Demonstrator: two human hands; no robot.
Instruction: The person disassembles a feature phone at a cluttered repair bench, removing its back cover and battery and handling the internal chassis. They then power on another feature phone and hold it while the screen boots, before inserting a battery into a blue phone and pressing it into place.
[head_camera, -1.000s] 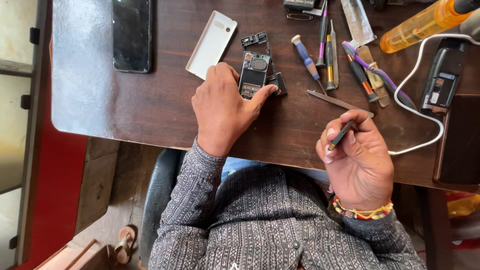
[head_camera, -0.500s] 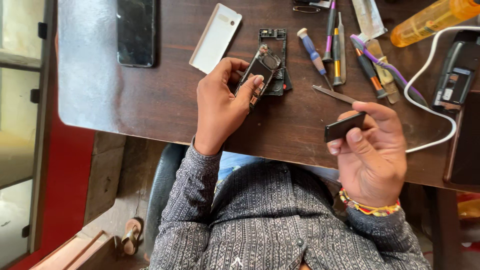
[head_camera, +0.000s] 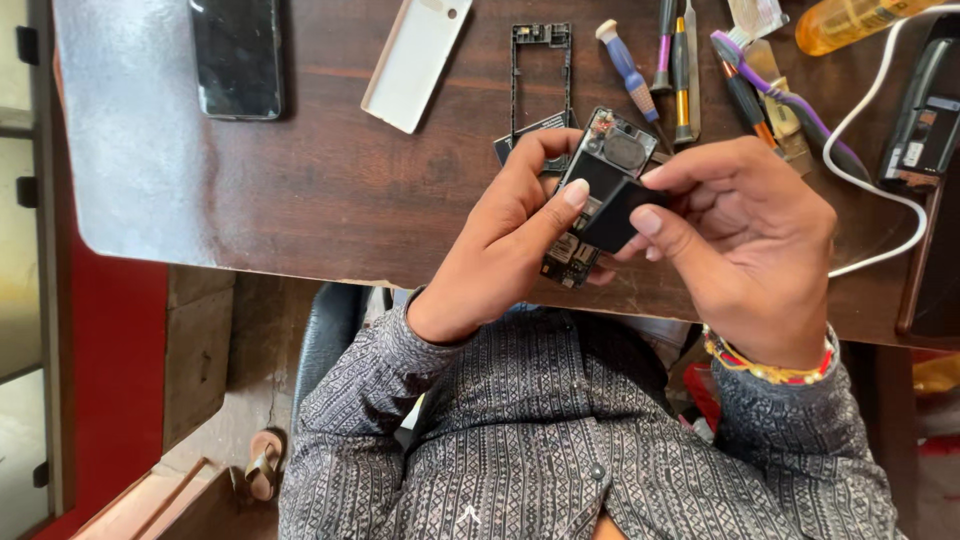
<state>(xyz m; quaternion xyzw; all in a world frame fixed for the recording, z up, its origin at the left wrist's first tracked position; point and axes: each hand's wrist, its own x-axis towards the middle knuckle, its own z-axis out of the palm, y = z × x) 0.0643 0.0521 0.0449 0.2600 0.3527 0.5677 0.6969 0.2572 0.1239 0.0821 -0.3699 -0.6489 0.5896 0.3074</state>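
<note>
Holding: my left hand (head_camera: 500, 250) gripped the opened small phone body with bare circuit board (head_camera: 592, 195), fingers wrapped round its long edges, thumb pressed on its face, above the desk's near edge.
Right hand (head_camera: 745, 235): thumb and forefinger pinched a flat black rectangular battery (head_camera: 615, 215) against the phone's back.
Handling: both looked light and stiff; the exposed board seemed fragile, so the edges were the safe grip, I judged.
Far edge of the dark wooden desk (head_camera: 330, 190): black plastic frame (head_camera: 540, 70), white back cover (head_camera: 415, 60), blue-handled screwdriver (head_camera: 625, 65).
Far left corner: black smartphone (head_camera: 235, 55).
</note>
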